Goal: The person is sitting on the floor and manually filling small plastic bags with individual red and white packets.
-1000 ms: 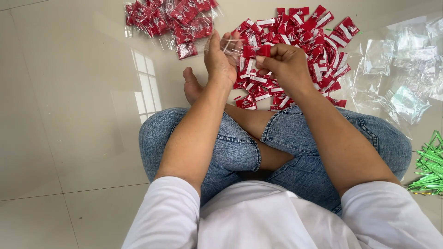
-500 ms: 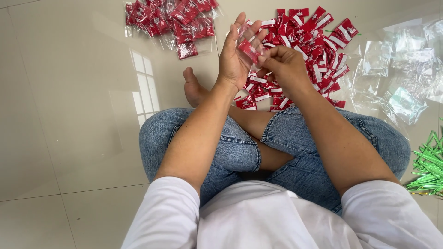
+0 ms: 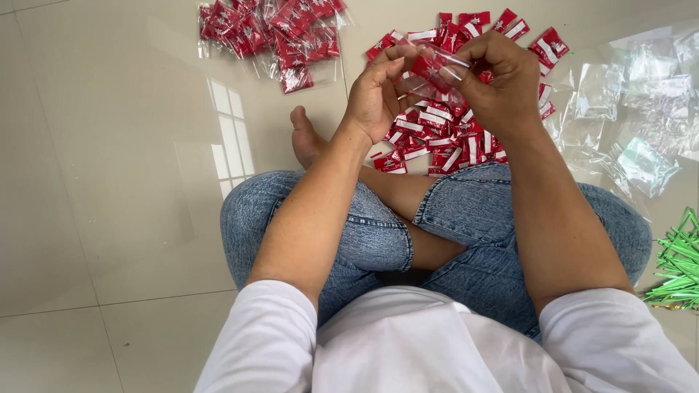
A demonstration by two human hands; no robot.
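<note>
Person: sits cross-legged on a pale tiled floor (image 3: 109, 182), in blue jeans (image 3: 364, 233) and a white shirt, one bare foot (image 3: 306, 138) poking out to the left.

Left hand (image 3: 375, 98): held up over the lap, fingers curled in, thumb and fingertips pinching the left side of a small clear bag (image 3: 437, 69).

Right hand (image 3: 499, 80): up beside the left one, fingers bent and closed on the right side of the same bag.

Small clear bag: held between both hands, above the loose pile. A red sachet (image 3: 424, 65) shows at the bag; it looks to be partly inside, but the fingers hide the edge, so I cannot be sure.

Loose pile of red and white sachets (image 3: 437, 138): spread on the floor right in front of the knees, just under the hands.

Filled bags (image 3: 273, 33): a heap of clear bags stuffed with red sachets, on the floor at the top left, apart from the loose pile.

Empty clear bags (image 3: 626, 124): a shiny, crinkly bunch on the floor to the right of the hands.

Green strips (image 3: 677, 266): a bundle of thin bright green pieces at the right edge, next to the right knee.
</note>
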